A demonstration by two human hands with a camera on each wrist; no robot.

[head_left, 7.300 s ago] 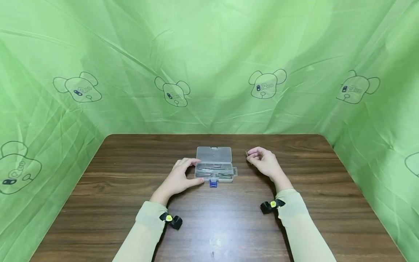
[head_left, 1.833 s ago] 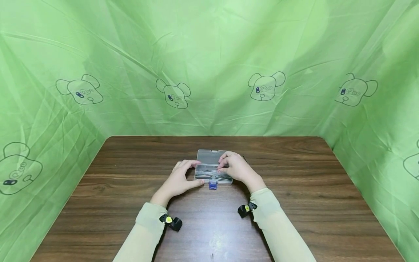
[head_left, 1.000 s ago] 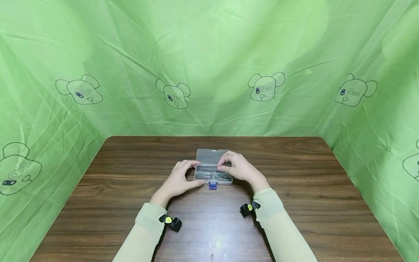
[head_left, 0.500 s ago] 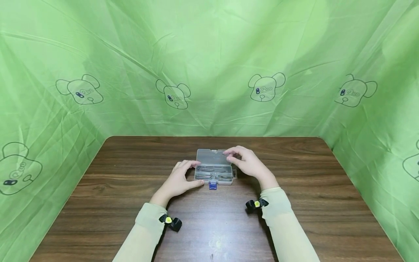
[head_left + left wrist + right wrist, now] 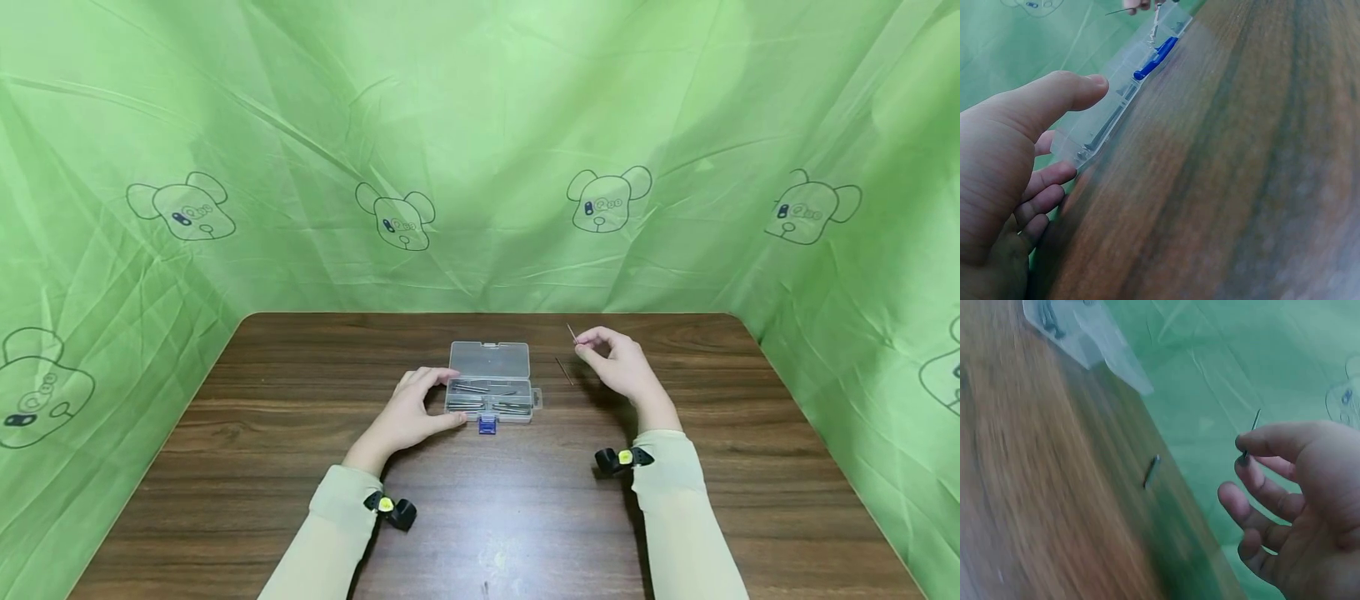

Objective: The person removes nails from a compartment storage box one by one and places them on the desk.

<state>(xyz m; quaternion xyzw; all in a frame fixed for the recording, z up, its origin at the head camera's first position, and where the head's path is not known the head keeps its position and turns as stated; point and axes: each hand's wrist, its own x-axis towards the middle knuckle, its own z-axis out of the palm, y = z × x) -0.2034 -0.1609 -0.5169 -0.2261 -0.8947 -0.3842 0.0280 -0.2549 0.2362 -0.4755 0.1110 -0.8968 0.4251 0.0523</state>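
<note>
A clear plastic box (image 5: pixel 490 362) lies with its lid folded back and its blue latch (image 5: pixel 487 425) at the front. Its compartments hold several thin metal pieces (image 5: pixel 468 406). My left hand (image 5: pixel 405 408) holds the box's left end, thumb at the front edge and fingers at the back. To the box's right, my right hand (image 5: pixel 618 364) pinches a thin metal nail-like rod (image 5: pixel 572 333) between thumb and index finger, above the table. A similar rod (image 5: pixel 564 372) lies on the tabletop between box and right hand; the right wrist view shows this rod (image 5: pixel 1152 472) too.
The brown wooden table (image 5: pixel 495 508) ends at a back edge close behind the box. Green cloth (image 5: pixel 480 125) with printed bear-like heads hangs behind and at both sides. A hanging tab (image 5: pixel 537 398) sticks out from the box's right end.
My right hand has reached into the box, then moved out to the right with a rod. The rod it held earlier appears to be the one lying on the table. My left hand stays put.
</note>
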